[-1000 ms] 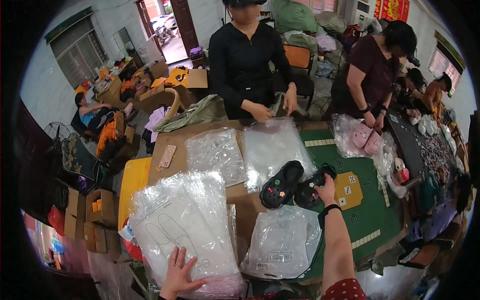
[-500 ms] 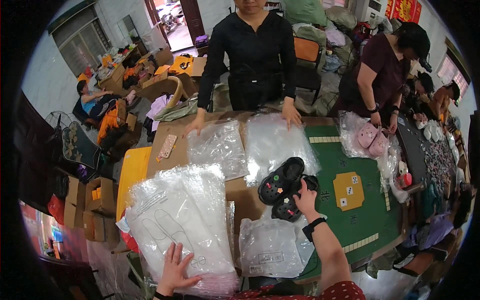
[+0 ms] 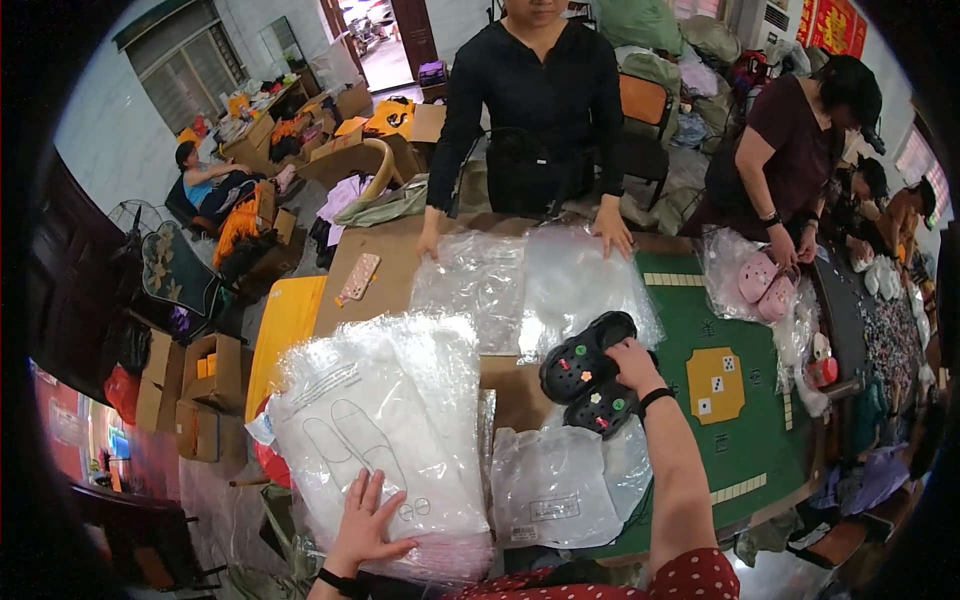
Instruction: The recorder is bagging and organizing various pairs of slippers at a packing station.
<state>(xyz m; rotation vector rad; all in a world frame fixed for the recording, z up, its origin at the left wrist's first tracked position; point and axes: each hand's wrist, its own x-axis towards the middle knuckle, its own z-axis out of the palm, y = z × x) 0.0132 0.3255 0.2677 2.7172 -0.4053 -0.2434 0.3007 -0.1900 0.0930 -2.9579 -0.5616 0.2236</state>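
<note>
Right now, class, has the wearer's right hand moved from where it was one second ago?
Yes: the right hand has shifted left, farther from the yellow panel.

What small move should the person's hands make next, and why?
Probably the right hand should close around both black clogs: it is at the clogs, they lie side by side, and the left hand is spread on the stack of printed plastic bags.
</note>
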